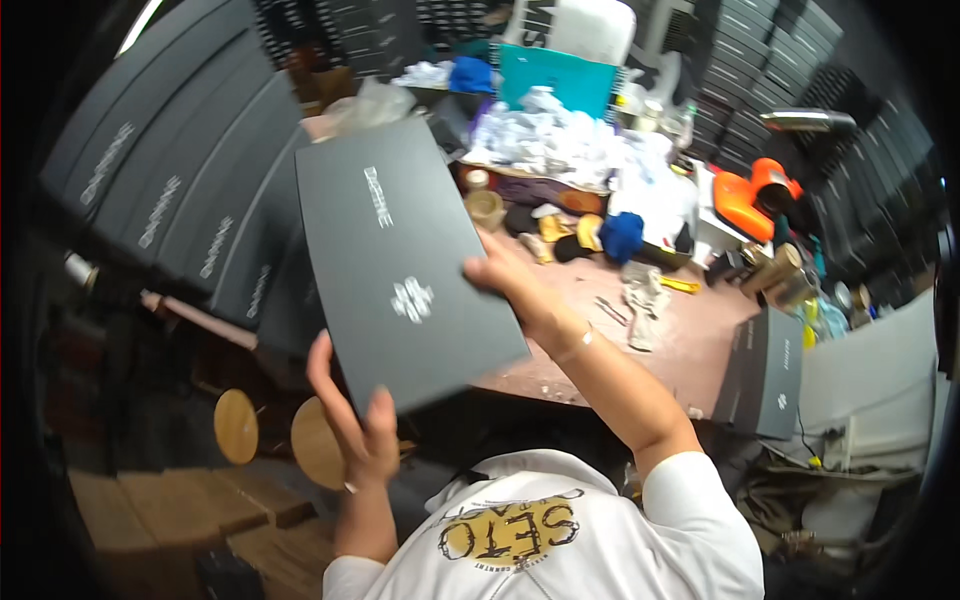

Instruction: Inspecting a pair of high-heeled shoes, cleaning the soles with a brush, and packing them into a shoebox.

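A dark grey shoebox-like carton point(385, 250) with pale printing on its lid is held up between my hands, tilted, over the left end of the workbench. My left hand point(362, 430) grips its near left corner, thumb on the near edge and fingers along the left side. My right hand point(510, 285) holds its right edge, with the thumb on the lid and the other fingers hidden behind or under it. The lid is shut, so its contents cannot be seen. Just left of it stands a stack of similar dark boxes point(190, 190).
The pinkish bench point(560, 340) carries crumpled white paper point(545, 140), a blue ball-like wad point(622, 236), a yellow-handled tool point(680, 285), a cloth point(645, 310) and an orange heat-gun-like tool point(745, 205). Another dark box point(775, 375) stands at right. Round stools point(237, 427) and brown cartons point(180, 510) lie lower left.
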